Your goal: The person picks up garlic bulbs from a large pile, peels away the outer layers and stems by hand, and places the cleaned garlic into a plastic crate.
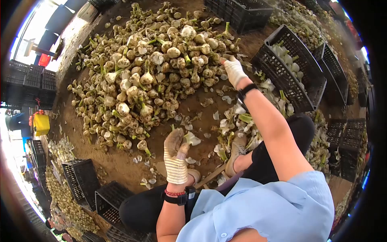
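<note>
My left hand (175, 155), in a striped knit glove with a soiled palm, is raised over the dirt floor with fingers and thumb apart. A pale piece of garlic skin (192, 139) shows right by its thumb and fingertips. At the right edge of the big heap of garlic bulbs (147, 76), my right hand (234, 71) reaches out in a matching glove, fingers extended close to the bulbs. Many bulbs are dirt-stained with cut green stems. One garlic bulb (143, 146) lies at the heap's near edge, left of my left hand.
Right of my right arm, a tilted black crate (290, 68) holds trimmed bulbs. Peeled skins (229, 121) litter the floor by my shoes. Black crates (82, 183) stand at lower left, another crate (240, 16) beyond the heap. A yellow container (41, 124) is at far left.
</note>
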A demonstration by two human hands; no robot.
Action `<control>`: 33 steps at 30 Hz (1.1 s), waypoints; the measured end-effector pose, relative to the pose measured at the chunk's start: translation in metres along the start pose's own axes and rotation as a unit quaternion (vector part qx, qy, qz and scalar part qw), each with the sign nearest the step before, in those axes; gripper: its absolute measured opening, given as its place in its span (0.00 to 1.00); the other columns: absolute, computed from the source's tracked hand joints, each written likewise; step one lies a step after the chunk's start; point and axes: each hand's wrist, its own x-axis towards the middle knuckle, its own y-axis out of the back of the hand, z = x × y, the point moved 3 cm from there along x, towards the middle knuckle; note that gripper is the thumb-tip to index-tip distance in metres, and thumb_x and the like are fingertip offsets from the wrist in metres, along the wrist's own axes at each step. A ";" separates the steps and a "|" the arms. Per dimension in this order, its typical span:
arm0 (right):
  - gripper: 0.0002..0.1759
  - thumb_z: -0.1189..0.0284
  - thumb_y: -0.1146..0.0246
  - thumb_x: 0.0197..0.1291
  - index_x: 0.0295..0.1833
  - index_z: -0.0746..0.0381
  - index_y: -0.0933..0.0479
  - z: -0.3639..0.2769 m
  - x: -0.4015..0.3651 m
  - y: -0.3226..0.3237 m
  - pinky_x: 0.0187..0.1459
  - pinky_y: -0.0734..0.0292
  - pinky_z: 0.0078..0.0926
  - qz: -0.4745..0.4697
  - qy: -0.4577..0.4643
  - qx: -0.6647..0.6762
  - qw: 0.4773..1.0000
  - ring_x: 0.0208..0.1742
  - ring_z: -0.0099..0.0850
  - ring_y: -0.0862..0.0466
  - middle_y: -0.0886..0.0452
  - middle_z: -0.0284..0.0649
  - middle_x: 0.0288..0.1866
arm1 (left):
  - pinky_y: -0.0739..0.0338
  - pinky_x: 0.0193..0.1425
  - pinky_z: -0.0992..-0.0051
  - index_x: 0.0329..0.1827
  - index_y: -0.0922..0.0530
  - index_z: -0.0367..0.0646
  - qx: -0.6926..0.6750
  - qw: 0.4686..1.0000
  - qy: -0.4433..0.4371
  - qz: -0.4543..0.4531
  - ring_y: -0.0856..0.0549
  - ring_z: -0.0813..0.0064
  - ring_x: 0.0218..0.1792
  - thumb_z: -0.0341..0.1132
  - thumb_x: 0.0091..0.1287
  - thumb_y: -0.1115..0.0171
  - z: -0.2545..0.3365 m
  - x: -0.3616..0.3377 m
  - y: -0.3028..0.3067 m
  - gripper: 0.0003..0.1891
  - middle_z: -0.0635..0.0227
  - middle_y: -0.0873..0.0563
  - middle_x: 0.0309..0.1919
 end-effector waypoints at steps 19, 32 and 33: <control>0.16 0.67 0.44 0.73 0.57 0.64 0.18 0.032 -0.164 -0.030 0.40 0.20 0.27 -0.395 -0.276 0.245 0.841 0.37 0.26 0.17 0.12 0.36 0.49 | 0.32 0.73 0.67 0.78 0.38 0.39 -0.002 1.000 0.022 -0.021 0.29 0.66 0.71 0.36 0.71 0.33 -0.020 0.008 0.012 0.35 0.58 0.30 0.73; 0.30 0.55 0.35 0.71 0.70 0.64 0.28 -0.026 -0.305 -0.041 0.51 0.24 0.24 -0.392 0.451 -0.057 0.800 0.48 0.22 0.21 0.18 0.33 0.51 | 0.21 0.62 0.70 0.68 0.33 0.40 0.340 0.862 -0.371 0.060 0.19 0.70 0.54 0.20 0.55 0.24 0.038 -0.045 0.007 0.37 0.59 0.22 0.57; 0.27 0.57 0.35 0.71 0.65 0.65 0.26 -0.032 -0.309 -0.044 0.49 0.24 0.23 -0.394 0.278 -0.100 0.870 0.44 0.21 0.21 0.17 0.32 0.48 | 0.22 0.63 0.69 0.67 0.32 0.39 0.320 0.875 -0.358 0.061 0.20 0.68 0.55 0.20 0.54 0.24 0.040 -0.049 0.010 0.37 0.59 0.22 0.56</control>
